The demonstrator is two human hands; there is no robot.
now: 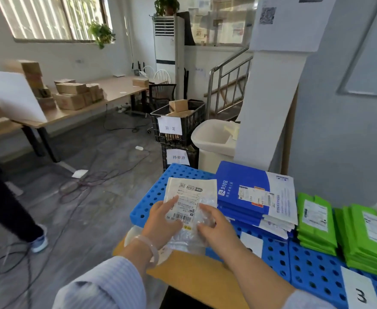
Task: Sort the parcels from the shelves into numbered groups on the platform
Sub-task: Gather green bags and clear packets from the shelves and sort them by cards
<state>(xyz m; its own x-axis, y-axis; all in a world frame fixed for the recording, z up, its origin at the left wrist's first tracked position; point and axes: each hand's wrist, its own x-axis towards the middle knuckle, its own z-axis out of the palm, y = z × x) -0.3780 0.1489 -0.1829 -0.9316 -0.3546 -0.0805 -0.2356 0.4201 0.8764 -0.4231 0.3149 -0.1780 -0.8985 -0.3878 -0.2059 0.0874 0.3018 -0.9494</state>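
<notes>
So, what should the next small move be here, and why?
Probably set the clear parcel down on the bare corner of the blue platform beside the blue-and-white stack: left hand and right hand hold it above that spot, and the green stacks differ.

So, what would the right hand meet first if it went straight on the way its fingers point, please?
The right hand points up-left across the parcel it touches; further on it would likely meet the left hand, though depth is unclear.
</notes>
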